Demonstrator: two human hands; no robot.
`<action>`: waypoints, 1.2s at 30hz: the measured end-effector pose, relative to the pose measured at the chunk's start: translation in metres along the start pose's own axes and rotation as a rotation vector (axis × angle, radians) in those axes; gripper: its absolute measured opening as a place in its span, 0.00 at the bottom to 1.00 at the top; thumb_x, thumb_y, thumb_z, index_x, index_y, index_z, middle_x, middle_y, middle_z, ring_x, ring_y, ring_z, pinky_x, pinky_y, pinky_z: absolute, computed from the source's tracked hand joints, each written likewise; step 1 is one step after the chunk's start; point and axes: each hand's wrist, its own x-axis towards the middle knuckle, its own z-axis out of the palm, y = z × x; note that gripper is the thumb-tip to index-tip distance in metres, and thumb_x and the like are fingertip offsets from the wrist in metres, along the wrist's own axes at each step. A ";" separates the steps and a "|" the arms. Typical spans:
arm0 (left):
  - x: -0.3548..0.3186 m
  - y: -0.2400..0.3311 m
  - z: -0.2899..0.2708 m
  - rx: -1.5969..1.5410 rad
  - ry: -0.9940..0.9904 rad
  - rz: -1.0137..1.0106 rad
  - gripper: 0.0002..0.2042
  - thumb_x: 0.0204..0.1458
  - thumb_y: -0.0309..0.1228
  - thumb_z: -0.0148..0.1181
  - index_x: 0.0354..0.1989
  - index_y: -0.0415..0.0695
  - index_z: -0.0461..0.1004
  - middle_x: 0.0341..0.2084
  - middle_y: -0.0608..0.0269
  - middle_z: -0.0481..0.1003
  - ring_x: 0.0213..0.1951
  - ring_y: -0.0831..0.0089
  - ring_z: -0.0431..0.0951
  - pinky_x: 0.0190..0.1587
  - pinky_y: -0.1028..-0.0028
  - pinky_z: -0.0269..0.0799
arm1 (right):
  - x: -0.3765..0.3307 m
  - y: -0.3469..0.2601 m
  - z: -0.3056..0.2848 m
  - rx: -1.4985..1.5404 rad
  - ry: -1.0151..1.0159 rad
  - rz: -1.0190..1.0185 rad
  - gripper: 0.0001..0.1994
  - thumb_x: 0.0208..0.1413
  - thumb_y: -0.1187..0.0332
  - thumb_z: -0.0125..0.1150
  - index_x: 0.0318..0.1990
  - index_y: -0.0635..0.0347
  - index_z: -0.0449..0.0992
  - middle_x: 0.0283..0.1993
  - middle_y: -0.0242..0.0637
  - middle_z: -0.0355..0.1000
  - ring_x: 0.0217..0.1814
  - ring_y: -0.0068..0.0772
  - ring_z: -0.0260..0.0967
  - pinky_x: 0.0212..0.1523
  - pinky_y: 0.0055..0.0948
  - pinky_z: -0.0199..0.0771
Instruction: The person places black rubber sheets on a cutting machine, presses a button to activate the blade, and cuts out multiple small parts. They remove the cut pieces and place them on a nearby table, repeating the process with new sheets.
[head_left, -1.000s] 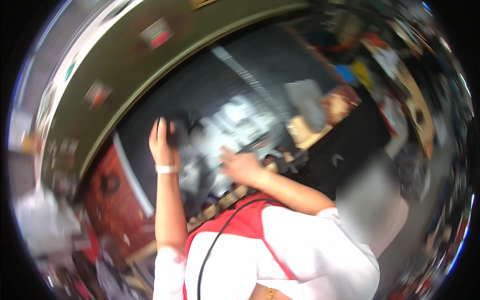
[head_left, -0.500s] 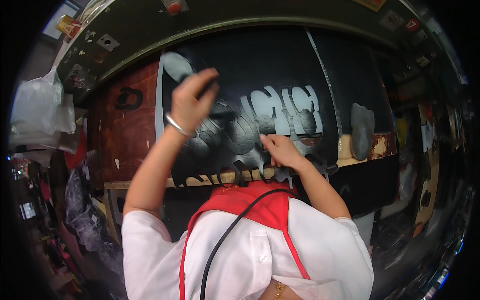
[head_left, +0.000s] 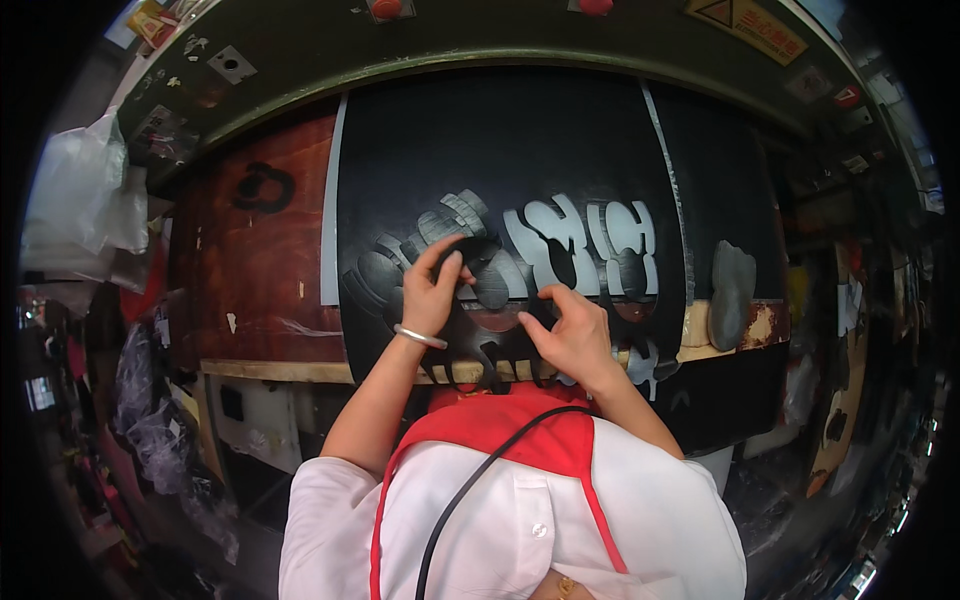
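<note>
Lying across the middle of the frame on the reddish worktop: a black sheet, with rounded cut shapes along its lower half and a scalloped front edge reaching over the wooden rim at lower centre. Just left of centre, the left hand, fingers curled and thumb close to forefinger — impossible to tell whether pinching a bit of black or only bent round a gap. To its right, the right hand, thumb and forefinger parted, nothing visible between, just below the pale sections.

For good handling, probably best to lift from a cut edge with the fingertips of one hand, and steady the sheet alongside with the other. Keep the pull low and slow — with a hard tug, likely to stretch or tear it. Mind the grey sole-shaped piece at right (close to the worktop's front edge, so easily nudged).
</note>
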 end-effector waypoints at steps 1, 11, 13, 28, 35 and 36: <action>0.005 -0.001 -0.003 -0.114 0.095 0.005 0.13 0.62 0.30 0.52 0.52 0.36 0.73 0.30 0.62 0.76 0.30 0.77 0.76 0.38 0.77 0.73 | 0.000 -0.008 0.004 -0.144 0.144 -0.188 0.13 0.49 0.64 0.67 0.37 0.63 0.75 0.31 0.43 0.75 0.27 0.42 0.75 0.27 0.34 0.75; 0.055 0.121 -0.074 -0.377 0.424 0.374 0.13 0.61 0.35 0.56 0.27 0.42 0.67 0.18 0.61 0.71 0.15 0.79 0.64 0.18 0.79 0.60 | 0.014 -0.001 0.057 -0.477 -0.210 -0.336 0.31 0.50 0.49 0.65 0.56 0.61 0.70 0.60 0.48 0.68 0.26 0.47 0.77 0.25 0.38 0.78; 0.056 0.146 -0.101 -0.279 0.340 0.545 0.12 0.62 0.36 0.56 0.30 0.39 0.71 0.19 0.60 0.71 0.15 0.79 0.64 0.19 0.79 0.61 | 0.015 -0.007 0.052 -0.435 -0.166 -0.385 0.26 0.51 0.50 0.64 0.51 0.60 0.73 0.53 0.48 0.73 0.26 0.47 0.77 0.23 0.38 0.77; -0.058 -0.008 -0.075 0.909 -0.154 0.662 0.22 0.41 0.29 0.69 0.48 0.39 0.74 0.31 0.56 0.72 0.31 0.60 0.74 0.31 0.67 0.70 | 0.060 0.007 0.076 1.381 -0.874 0.720 0.22 0.66 0.48 0.45 0.30 0.59 0.70 0.31 0.38 0.72 0.19 0.28 0.68 0.15 0.18 0.65; -0.040 -0.011 -0.084 -0.031 0.293 0.021 0.11 0.64 0.31 0.49 0.48 0.36 0.68 0.26 0.58 0.79 0.28 0.74 0.80 0.34 0.75 0.75 | 0.033 -0.039 0.081 -0.027 -0.170 -0.297 0.16 0.49 0.62 0.67 0.41 0.60 0.74 0.53 0.46 0.70 0.29 0.41 0.76 0.28 0.33 0.76; -0.034 -0.010 -0.087 -0.078 0.319 0.012 0.11 0.64 0.32 0.50 0.46 0.36 0.69 0.25 0.60 0.78 0.27 0.74 0.78 0.33 0.76 0.74 | 0.033 -0.043 0.086 -0.078 -0.184 -0.414 0.16 0.49 0.62 0.66 0.43 0.60 0.73 0.55 0.46 0.69 0.29 0.42 0.76 0.28 0.34 0.77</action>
